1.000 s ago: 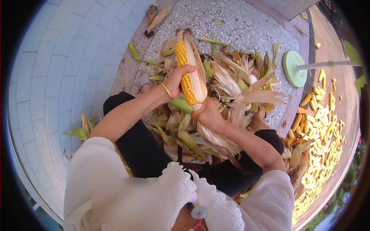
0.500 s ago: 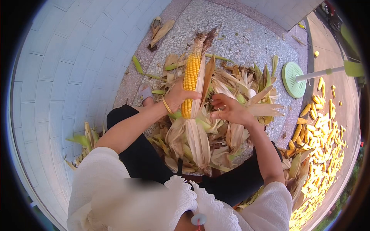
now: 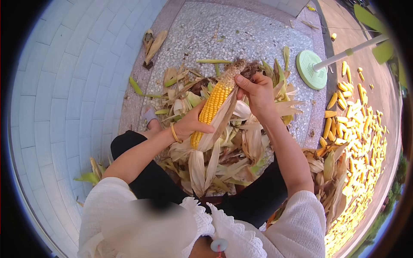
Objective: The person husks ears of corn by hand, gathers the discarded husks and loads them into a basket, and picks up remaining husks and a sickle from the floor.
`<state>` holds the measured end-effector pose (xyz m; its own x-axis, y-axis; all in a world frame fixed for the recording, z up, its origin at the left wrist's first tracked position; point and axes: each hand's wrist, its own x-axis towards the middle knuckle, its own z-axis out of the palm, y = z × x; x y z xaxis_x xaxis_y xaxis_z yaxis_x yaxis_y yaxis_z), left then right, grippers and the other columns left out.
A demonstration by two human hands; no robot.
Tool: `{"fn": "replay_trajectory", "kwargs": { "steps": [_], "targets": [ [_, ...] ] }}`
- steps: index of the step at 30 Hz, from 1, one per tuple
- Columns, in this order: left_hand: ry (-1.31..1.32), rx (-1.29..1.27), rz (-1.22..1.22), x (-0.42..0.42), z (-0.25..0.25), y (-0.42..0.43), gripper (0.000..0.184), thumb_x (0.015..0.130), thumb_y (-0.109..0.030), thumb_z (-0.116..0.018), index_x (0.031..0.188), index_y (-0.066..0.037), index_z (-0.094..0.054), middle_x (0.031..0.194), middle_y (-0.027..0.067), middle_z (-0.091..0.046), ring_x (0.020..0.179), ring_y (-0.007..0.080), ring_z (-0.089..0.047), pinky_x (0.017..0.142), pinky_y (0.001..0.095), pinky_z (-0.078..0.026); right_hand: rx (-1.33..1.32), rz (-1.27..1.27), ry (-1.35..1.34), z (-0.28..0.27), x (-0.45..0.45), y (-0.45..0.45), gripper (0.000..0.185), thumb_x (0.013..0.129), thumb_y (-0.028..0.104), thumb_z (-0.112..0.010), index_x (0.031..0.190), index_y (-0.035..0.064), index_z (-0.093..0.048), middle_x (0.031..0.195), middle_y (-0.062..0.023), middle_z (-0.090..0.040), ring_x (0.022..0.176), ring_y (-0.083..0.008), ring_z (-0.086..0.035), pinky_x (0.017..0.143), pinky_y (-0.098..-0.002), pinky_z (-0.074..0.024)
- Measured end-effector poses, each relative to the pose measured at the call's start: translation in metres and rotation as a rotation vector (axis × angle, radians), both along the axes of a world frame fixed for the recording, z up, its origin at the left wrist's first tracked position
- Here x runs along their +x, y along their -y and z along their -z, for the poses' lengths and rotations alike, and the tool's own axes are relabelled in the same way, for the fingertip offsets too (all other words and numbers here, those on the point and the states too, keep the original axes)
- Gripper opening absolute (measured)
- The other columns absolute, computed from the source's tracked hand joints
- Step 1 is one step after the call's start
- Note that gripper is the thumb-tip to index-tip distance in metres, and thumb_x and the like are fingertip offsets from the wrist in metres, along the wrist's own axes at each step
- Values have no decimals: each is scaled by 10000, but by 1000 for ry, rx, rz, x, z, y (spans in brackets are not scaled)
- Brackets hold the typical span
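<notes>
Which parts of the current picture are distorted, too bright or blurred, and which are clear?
Head view: wide-lens distortion bends the tiled wall, and the corners are black; sunlight leaves much of the corn pile glaring; a pale patch at the bottom is blurred; the cob, left hand and right hand, in shade, look fairly clear.

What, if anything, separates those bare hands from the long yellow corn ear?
Nothing visible blocks the left hand, wrapped around the long yellow corn ear. Pale, papery husk covers the ear's side facing the right hand, which pinches it near the top.
</notes>
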<state>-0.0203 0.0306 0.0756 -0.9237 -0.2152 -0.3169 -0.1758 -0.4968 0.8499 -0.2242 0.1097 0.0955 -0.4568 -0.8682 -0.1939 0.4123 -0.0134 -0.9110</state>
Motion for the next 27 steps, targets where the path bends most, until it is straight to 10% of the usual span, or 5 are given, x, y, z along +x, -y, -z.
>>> {"fn": "replay_trajectory", "kwargs": {
  "steps": [14,27],
  "targets": [
    [-200,428,-340,8,-15,35,709,728,-305,-713,1310,-42,-404,1228,111,-538,1078,209,-560,945,346,-463,31,136,-47,26,22,13,103,857,70,-612,828,-12,-558,650,-30,-561,503,-94,-501,449,-241,-398],
    [-344,154,-720,42,-11,125,559,755,-211,-685,1209,18,-452,1129,178,-566,1118,309,-522,996,465,-412,362,153,-9,87,-19,-39,120,835,100,-637,801,9,-566,611,-34,-551,421,-118,-473,392,-251,-371]
  ]
}}
